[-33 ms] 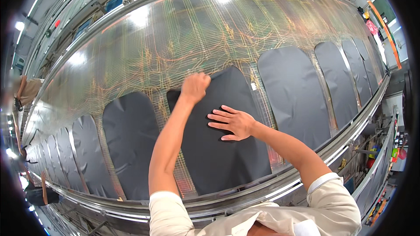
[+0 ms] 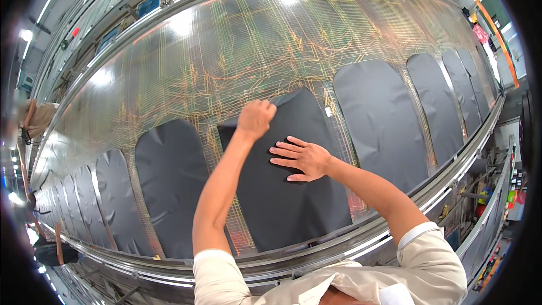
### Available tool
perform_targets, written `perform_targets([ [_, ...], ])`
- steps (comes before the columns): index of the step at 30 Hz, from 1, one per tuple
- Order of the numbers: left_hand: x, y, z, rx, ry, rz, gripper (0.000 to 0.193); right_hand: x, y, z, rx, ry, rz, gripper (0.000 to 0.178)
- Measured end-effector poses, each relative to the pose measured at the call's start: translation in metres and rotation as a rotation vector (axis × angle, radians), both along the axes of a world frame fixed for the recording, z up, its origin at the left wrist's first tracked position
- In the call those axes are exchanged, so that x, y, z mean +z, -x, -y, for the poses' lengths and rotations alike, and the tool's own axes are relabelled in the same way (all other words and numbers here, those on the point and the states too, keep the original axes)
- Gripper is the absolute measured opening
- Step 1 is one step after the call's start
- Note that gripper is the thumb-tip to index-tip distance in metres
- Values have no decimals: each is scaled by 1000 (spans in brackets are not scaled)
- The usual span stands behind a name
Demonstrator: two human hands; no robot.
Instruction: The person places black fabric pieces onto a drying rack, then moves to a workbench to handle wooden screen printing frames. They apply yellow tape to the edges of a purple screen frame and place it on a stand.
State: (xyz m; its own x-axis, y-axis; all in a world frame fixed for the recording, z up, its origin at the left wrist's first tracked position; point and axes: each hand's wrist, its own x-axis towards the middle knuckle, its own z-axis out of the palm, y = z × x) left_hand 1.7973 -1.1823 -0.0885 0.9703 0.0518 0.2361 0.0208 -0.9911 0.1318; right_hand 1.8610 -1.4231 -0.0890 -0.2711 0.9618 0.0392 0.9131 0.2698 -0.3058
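Flat on the table in front of me lies a black sheet (image 2: 293, 203) of smooth, leather-like material. My left hand (image 2: 257, 118) is closed at its far edge, gripping the material there; the fingertips are hidden under the fist. Beside that fist the far edge is pulled up, with a raised corner to its right and a darker fold to its left. Fingers spread, my right hand (image 2: 305, 159) rests palm down on the middle of the same sheet, holding nothing.
Similar round-topped black pieces (image 2: 378, 113) lie in a row to both sides. The long table (image 2: 226, 51) bears a dense pattern of coloured lines, and a metal rail (image 2: 186, 279) runs along its near edge. Other people (image 2: 53, 251) stand at the far left.
My left hand has come slightly nearer and to the right, drawing the sheet's far edge with it. My right hand stays flat in place.
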Motion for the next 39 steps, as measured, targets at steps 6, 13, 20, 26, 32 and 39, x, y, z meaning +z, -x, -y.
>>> perform_targets([
  [6,19,50,54,-144,77,160,9,-6,0,0,10,41,-5,70],
  [13,34,53,62,-6,2,283,13,-5,3,3,-4,31,-35,69],
  [20,-4,40,64,308,171,76,22,-4,6,3,-11,11,4,69],
  [26,-3,33,52,323,-108,114,25,-4,5,4,-7,7,12,69],
  [32,19,34,55,307,179,-169,28,-6,2,5,0,-20,-22,68],
  [39,10,61,90,171,244,180,12,-4,-1,7,1,18,-48,69],
])
